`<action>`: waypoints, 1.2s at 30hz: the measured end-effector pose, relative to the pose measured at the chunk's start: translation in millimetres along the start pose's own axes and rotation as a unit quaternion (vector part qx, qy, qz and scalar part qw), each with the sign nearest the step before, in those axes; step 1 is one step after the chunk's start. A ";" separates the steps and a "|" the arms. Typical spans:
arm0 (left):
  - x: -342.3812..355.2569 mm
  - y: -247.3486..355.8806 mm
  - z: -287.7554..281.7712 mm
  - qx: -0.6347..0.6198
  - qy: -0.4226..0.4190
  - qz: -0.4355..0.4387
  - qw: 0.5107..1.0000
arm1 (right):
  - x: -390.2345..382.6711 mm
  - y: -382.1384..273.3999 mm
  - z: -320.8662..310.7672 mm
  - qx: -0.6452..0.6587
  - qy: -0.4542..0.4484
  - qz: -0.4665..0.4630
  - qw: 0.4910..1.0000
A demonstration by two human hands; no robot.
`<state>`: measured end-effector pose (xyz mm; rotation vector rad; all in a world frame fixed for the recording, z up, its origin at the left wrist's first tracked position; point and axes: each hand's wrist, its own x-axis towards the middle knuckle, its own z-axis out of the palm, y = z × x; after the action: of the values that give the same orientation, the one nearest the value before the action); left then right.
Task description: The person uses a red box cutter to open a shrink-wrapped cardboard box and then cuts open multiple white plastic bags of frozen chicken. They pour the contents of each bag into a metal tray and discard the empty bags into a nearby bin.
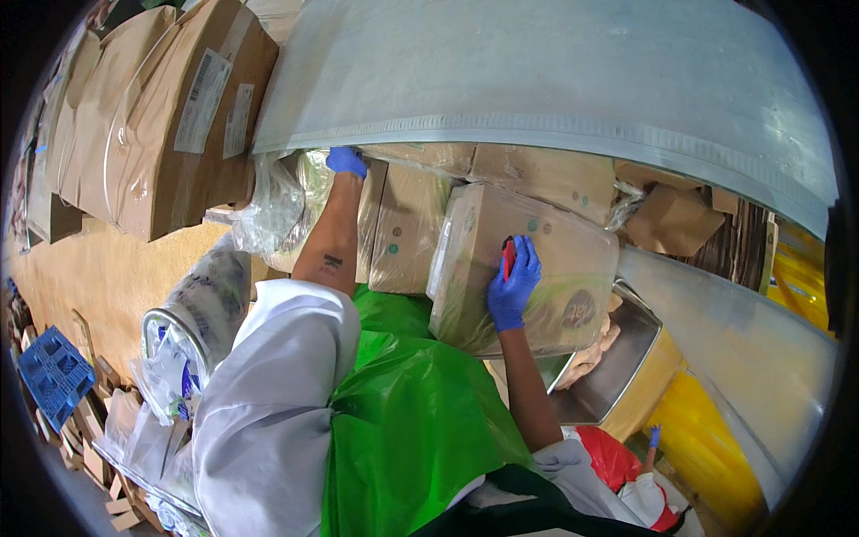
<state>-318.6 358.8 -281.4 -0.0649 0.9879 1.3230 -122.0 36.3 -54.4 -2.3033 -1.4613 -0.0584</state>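
Observation:
My right hand [512,291], in a blue glove, is closed round a small red and black box cutter [509,258]. It rests against a cardboard box [564,268] wrapped in clear plastic film, which stands tilted before my green apron. My left hand [347,161], also blue-gloved, reaches up to the near edge of the grey metal table [537,72]. Its fingers look curled, and what they grip is hidden. Beside it hang loose folds of clear plastic film [268,201]. More film-wrapped boxes [407,233] stand between the table edge and my body.
Large strapped cartons [161,125] are stacked at far left. A bin with a clear bag [192,313] stands left of me, beyond it a blue pallet [55,376]. At right are a steel-lined container [617,367] holding brown paper and yellow machinery [707,438]. Another person [640,488] is at lower right.

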 end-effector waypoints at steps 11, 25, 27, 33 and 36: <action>-4.8 11.9 13.7 0.025 0.116 -0.052 0.992 | -1.0 0.8 -1.5 0.023 0.008 0.006 1.000; -58.9 40.8 -20.4 -0.100 -0.174 -0.114 0.973 | 2.2 7.6 4.8 -0.008 0.060 -0.029 0.998; -97.4 48.8 -35.4 0.005 -0.121 -0.081 0.989 | -4.6 15.1 5.5 -0.007 0.065 -0.015 0.998; -186.1 91.4 -98.4 -0.014 -0.045 -0.085 0.995 | -5.3 13.1 6.1 -0.006 0.086 -0.019 0.996; -232.2 111.2 -126.6 -0.017 -0.030 -0.070 0.997 | -0.9 12.4 8.2 0.013 0.092 -0.025 0.995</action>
<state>-462.7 142.7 -159.4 -0.1168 0.8941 1.2057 -113.0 34.0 -66.0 -2.1773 -1.4162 -0.2570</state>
